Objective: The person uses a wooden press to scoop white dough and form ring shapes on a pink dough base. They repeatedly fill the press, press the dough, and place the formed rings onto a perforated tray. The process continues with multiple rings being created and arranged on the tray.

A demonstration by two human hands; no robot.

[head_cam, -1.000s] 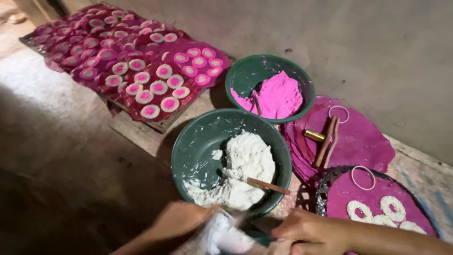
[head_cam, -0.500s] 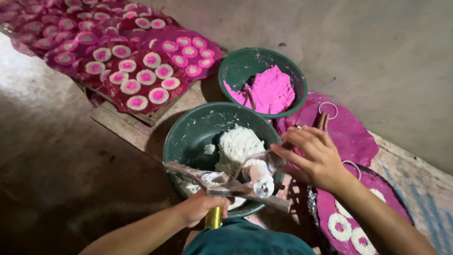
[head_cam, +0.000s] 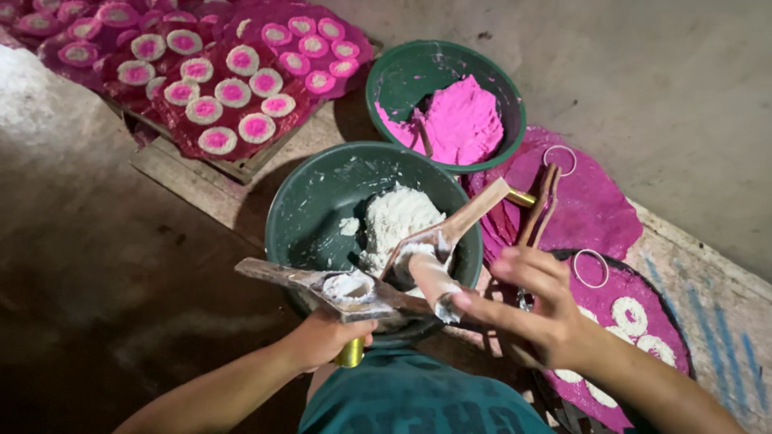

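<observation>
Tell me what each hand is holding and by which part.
Left hand grips the hinged wooden mould by its brass-coloured lower handle. Right hand holds nothing; its fingers are open beside the mould.

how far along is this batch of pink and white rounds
Done: many pink-centred rounds fill the trays. In hand: the left hand holds a hinged wooden press loaded with white dough, right hand at it. Left: white dough and pink dough remain in the bowls.
</observation>
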